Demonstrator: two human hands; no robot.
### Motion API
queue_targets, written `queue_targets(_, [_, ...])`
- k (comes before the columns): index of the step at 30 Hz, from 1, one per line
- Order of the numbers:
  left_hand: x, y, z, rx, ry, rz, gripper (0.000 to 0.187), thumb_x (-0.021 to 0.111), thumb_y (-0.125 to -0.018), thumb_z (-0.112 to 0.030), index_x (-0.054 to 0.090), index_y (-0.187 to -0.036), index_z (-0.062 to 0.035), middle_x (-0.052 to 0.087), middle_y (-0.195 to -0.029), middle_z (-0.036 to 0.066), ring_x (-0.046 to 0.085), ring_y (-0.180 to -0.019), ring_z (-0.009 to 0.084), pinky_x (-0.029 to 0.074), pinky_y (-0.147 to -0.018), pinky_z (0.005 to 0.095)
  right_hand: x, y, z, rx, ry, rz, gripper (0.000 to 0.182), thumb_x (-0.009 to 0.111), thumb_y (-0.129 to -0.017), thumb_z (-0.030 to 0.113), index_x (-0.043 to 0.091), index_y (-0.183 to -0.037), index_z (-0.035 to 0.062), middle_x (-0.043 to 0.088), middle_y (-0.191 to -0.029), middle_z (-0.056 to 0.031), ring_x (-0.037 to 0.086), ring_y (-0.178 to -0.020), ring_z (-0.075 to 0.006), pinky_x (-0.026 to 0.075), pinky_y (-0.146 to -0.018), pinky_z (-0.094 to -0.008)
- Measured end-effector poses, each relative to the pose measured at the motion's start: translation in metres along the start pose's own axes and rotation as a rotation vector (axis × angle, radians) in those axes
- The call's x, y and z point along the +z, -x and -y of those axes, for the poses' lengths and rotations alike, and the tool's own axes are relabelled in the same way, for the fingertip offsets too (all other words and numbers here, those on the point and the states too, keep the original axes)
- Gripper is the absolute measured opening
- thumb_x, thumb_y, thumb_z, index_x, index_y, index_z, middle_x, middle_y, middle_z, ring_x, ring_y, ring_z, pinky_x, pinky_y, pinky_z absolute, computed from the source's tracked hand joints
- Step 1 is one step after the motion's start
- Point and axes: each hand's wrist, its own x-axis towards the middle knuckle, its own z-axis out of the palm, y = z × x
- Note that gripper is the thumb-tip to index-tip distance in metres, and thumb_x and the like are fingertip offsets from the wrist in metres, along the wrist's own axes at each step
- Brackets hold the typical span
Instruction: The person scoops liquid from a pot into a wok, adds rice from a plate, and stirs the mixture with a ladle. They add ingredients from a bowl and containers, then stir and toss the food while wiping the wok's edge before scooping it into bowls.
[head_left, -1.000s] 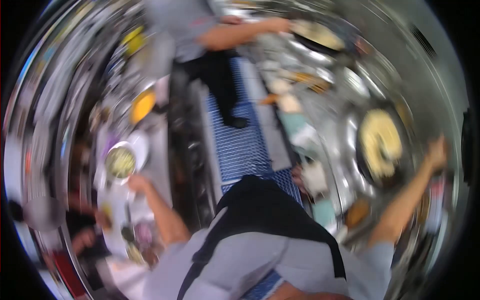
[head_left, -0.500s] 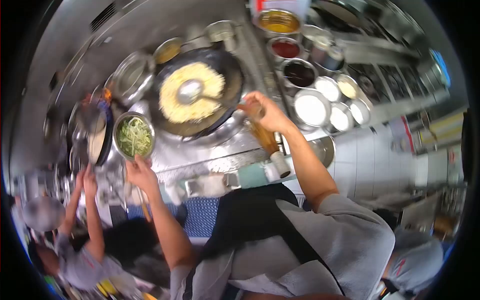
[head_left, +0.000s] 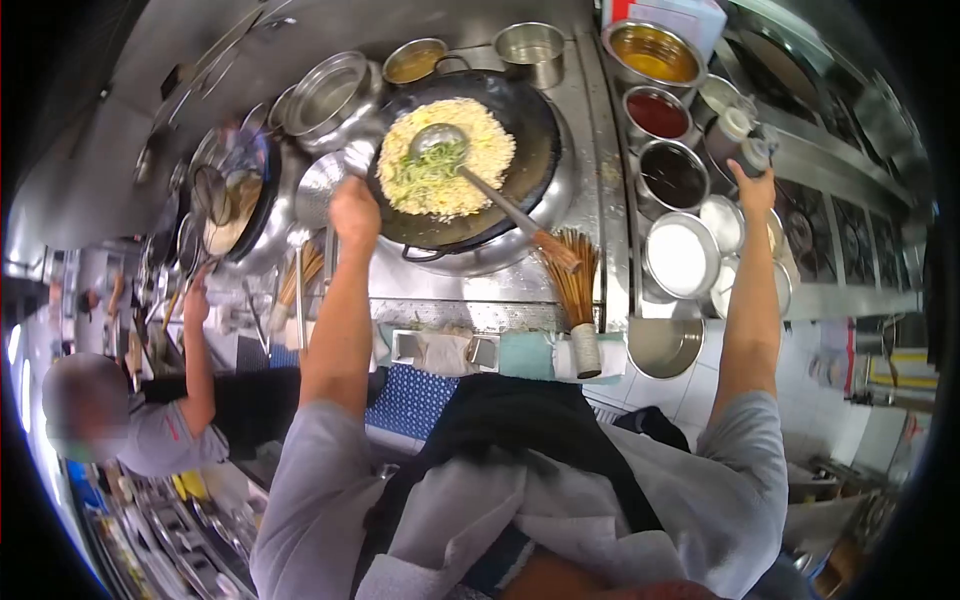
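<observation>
A cook works at a steel stove, one hand at a wok, the other on a bottle.

The left hand [head_left: 354, 212] is curled closed around a round metal bowl [head_left: 325, 185] tipped at the rim of the black wok [head_left: 530, 130], which holds pale yellow rice with green shreds and a long ladle [head_left: 440, 143]. The right hand [head_left: 752, 190] grips a small dark-capped bottle [head_left: 757, 150] beside round steel pots of red, dark and white seasonings. A bamboo brush [head_left: 578, 290] stands near the front edge.

You stand in a working kitchen of steel: a shiny steel desk [head_left: 590, 150] under bright light, a steel back wall [head_left: 130, 110] on the left, white tiles [head_left: 700, 385] and a blue floor mat [head_left: 410, 400] below.
</observation>
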Motion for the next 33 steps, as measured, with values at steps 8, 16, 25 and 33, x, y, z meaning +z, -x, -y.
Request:
queue_targets(8, [-0.02,0.004,-0.02,0.007,0.152,-0.067,0.012,0.061,-0.093,-0.011,0.064,-0.09,0.0004,0.068,-0.086,0.026,0.065,-0.081,0.0483,0.05,-0.073,0.0568,-0.03,0.012,0.053,-0.115,-0.209,-0.325,0.074,0.089,-0.072,0.049,0.064,-0.117,-0.003,0.07,-0.117,-0.0255,0.066,-0.112,-0.0416,0.048,-0.1,-0.046])
queue_targets(16, [-0.071,0.044,-0.006,-0.367,0.242,0.012,0.017,0.067,-0.09,-0.013,0.063,-0.085,0.0025,0.068,-0.078,0.026,0.067,-0.073,0.0448,0.051,-0.069,0.0524,-0.107,0.036,0.218,-0.765,-0.344,0.396,0.068,0.085,-0.078,0.032,0.059,-0.131,-0.0006,0.068,-0.12,-0.0193,0.066,-0.111,-0.0324,0.049,-0.098,-0.0409])
queue_targets(25, [-0.149,0.122,0.01,-0.569,0.728,-0.14,0.013,0.068,-0.095,-0.01,0.067,-0.093,0.0031,0.067,-0.071,0.01,0.063,-0.06,0.0167,0.049,-0.057,0.033,0.022,0.18,0.356,-1.0,0.206,0.957,0.075,0.083,-0.065,0.034,0.063,-0.132,0.0057,0.071,-0.12,-0.0211,0.068,-0.11,-0.0385,0.053,-0.096,-0.0449])
queue_targets(33, [-0.239,0.259,0.081,-0.849,0.743,-0.219,0.016,0.064,-0.1,-0.009,0.068,-0.109,0.0039,0.067,-0.075,0.003,0.058,-0.059,0.0066,0.046,-0.054,0.0224,-0.015,0.167,0.353,-0.912,0.453,1.101,0.071,0.089,-0.061,0.037,0.072,-0.12,0.0022,0.072,-0.118,-0.0241,0.068,-0.113,-0.0376,0.054,-0.097,-0.0433])
